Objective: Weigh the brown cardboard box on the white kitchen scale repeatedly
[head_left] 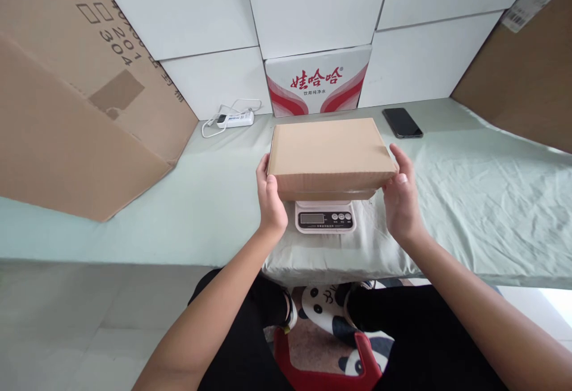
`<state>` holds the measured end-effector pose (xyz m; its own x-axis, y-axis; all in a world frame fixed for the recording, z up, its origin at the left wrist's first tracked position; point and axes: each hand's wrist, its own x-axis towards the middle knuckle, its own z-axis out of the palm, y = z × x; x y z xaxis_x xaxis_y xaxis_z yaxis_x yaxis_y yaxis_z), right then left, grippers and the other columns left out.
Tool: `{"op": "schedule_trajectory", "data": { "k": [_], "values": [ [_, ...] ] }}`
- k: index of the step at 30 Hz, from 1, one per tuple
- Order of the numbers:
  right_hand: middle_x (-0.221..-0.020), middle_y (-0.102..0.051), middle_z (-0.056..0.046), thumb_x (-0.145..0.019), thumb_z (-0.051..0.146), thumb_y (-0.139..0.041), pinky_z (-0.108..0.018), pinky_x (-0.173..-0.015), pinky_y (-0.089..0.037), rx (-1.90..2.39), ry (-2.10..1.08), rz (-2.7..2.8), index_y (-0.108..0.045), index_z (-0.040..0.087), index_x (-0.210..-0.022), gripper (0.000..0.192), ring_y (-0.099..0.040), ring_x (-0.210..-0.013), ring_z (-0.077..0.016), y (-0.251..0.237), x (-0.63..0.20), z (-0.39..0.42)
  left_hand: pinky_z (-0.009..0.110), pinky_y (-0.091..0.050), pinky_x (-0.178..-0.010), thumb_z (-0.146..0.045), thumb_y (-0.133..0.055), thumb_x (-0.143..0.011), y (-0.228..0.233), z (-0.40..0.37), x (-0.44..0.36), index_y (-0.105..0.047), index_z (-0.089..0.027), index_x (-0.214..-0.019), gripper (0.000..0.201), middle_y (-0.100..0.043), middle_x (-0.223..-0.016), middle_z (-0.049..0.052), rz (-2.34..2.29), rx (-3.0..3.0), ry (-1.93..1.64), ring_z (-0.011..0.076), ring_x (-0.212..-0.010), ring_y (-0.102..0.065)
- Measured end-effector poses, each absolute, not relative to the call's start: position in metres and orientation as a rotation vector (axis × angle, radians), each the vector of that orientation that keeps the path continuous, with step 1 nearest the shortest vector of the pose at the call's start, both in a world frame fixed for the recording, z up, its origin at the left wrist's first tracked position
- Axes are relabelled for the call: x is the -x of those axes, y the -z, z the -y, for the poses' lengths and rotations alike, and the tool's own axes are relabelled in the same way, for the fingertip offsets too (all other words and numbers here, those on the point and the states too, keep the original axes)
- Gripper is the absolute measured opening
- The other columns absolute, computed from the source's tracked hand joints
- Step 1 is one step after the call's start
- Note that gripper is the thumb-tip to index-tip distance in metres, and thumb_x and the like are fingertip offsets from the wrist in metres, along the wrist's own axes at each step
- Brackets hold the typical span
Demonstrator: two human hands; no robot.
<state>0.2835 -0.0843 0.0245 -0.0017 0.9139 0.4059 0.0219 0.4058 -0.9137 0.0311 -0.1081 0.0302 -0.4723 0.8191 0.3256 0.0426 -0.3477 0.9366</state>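
Note:
A closed brown cardboard box sits directly over a white digital kitchen scale. Whether its full weight rests there I cannot tell. The scale's display and buttons show at the front, while its platform is mostly hidden. My left hand grips the box's left side, thumb at the front corner and fingers along the edge. At the front right corner, my right hand holds the box with its fingers partly hidden under the edge and its thumb side raised.
A black phone lies behind my right hand on the green cloth. At the back left is a white device with a cable. White cartons line the back; large brown cardboard panels flank both sides.

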Motion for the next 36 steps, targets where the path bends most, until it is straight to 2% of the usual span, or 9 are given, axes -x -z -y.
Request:
{"op": "schedule_trajectory", "data": {
  "k": [4, 9, 16, 23, 27, 29, 32, 34, 36],
  "values": [
    [-0.179, -0.048, 0.002, -0.107, 0.073, -0.046, -0.069, -0.143, -0.027, 0.898, -0.851, 1.411, -0.049, 0.046, -0.164, 0.063, -0.038, -0.172, -0.0354, -0.021, -0.284, 0.082, 0.048, -0.043, -0.135, -0.076, -0.047, -0.104, -0.030, 0.108, -0.033, -0.055, -0.028, -0.157, 0.071, -0.055, -0.172, 0.013, -1.295, -1.176, -1.879, 0.0319, -0.165, -0.049],
    [-0.180, -0.045, 0.002, -0.108, 0.073, -0.045, -0.071, -0.141, -0.029, 0.918, -0.828, 1.430, -0.046, 0.046, -0.166, 0.064, -0.036, -0.172, -0.0359, -0.018, -0.284, 0.080, 0.049, -0.041, -0.136, -0.077, -0.045, -0.105, -0.031, 0.110, -0.037, -0.054, -0.029, -0.158, 0.071, -0.056, -0.171, 0.012, -1.272, -1.210, -1.868, 0.0316, -0.167, -0.046],
    [-0.179, -0.047, 0.003, -0.108, 0.073, -0.043, -0.070, -0.140, -0.034, 0.941, -0.809, 1.437, -0.046, 0.049, -0.166, 0.063, -0.040, -0.171, -0.0346, -0.019, -0.285, 0.081, 0.049, -0.040, -0.137, -0.076, -0.044, -0.105, -0.029, 0.110, -0.034, -0.053, -0.029, -0.160, 0.073, -0.054, -0.174, 0.012, -1.289, -1.229, -1.863, 0.0315, -0.167, -0.046],
    [-0.172, -0.058, -0.002, -0.107, 0.072, -0.046, -0.066, -0.131, -0.047, 0.940, -0.808, 1.385, -0.048, 0.050, -0.164, 0.061, -0.055, -0.161, -0.0346, -0.029, -0.287, 0.083, 0.047, -0.036, -0.139, -0.079, -0.044, -0.105, -0.027, 0.108, -0.028, -0.054, -0.028, -0.161, 0.076, -0.049, -0.179, 0.012, -1.335, -1.233, -1.902, 0.0307, -0.171, -0.039],
    [-0.170, -0.060, -0.004, -0.104, 0.071, -0.052, -0.068, -0.130, -0.045, 0.922, -0.779, 1.331, -0.053, 0.045, -0.161, 0.062, -0.054, -0.162, -0.0363, -0.035, -0.285, 0.085, 0.048, -0.037, -0.139, -0.078, -0.041, -0.107, -0.029, 0.109, -0.026, -0.053, -0.028, -0.162, 0.075, -0.047, -0.180, 0.012, -1.351, -1.284, -1.926, 0.0299, -0.172, -0.039],
    [-0.169, -0.061, -0.005, -0.103, 0.068, -0.054, -0.070, -0.130, -0.044, 0.881, -0.698, 1.316, -0.057, 0.043, -0.158, 0.060, -0.055, -0.161, -0.0372, -0.039, -0.283, 0.086, 0.048, -0.035, -0.140, -0.075, -0.037, -0.109, -0.033, 0.109, -0.023, -0.052, -0.029, -0.162, 0.072, -0.048, -0.180, 0.011, -1.358, -1.337, -1.975, 0.0289, -0.172, -0.040],
    [-0.161, -0.066, -0.008, -0.103, 0.064, -0.053, -0.071, -0.130, -0.042, 0.788, -0.380, 1.354, -0.065, 0.039, -0.150, 0.055, -0.056, -0.158, -0.0398, -0.049, -0.278, 0.094, 0.050, -0.027, -0.144, -0.068, -0.035, -0.111, -0.040, 0.107, -0.014, -0.052, -0.034, -0.163, 0.064, -0.049, -0.179, 0.005, -1.320, -1.527, -2.167, 0.0274, -0.175, -0.034],
    [-0.153, -0.070, -0.007, -0.101, 0.066, -0.051, -0.070, -0.132, -0.041, 0.702, -0.143, 1.410, -0.070, 0.041, -0.145, 0.053, -0.059, -0.154, -0.0399, -0.056, -0.275, 0.106, 0.056, -0.022, -0.146, -0.074, -0.037, -0.107, -0.040, 0.109, -0.009, -0.052, -0.039, -0.164, 0.069, -0.048, -0.179, 0.001, -1.297, -1.681, -2.289, 0.0302, -0.177, -0.026],
    [-0.147, -0.073, -0.003, -0.099, 0.065, -0.050, -0.067, -0.132, -0.044, 0.558, -0.054, 1.474, -0.071, 0.046, -0.144, 0.053, -0.064, -0.148, -0.0375, -0.059, -0.267, 0.125, 0.064, -0.020, -0.145, -0.088, -0.039, -0.096, -0.032, 0.119, -0.009, -0.054, -0.042, -0.162, 0.082, -0.052, -0.175, 0.000, -1.324, -1.777, -2.269, 0.0362, -0.178, -0.022]
  ]
}}
